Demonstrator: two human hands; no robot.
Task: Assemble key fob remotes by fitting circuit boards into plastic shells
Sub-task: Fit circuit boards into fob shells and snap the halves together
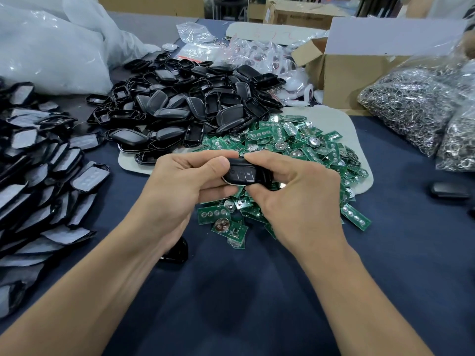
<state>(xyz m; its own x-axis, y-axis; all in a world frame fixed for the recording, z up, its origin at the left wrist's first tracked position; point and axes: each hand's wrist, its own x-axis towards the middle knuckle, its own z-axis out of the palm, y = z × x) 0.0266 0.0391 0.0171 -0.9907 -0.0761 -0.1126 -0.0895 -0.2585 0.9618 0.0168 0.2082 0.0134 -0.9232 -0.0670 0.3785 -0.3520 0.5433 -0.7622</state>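
Key fob [243, 173] sits btwn both hands in the head view, held just above the near side of the green circuit boards [295, 145] heap. Left grip [185, 186] curls round its left end, thumb on top; right grip [295, 199] pinches the right end btwn thumb & fingers, prob pressing the shell halves shut, though no board shows inside. Black shells [185, 106] lie heaped just behind the boards, flat black parts [51, 176] piled far left, all w/in reach on the table [257, 291]. Bagged metal rings [408, 106] sit at right, likely for a later step
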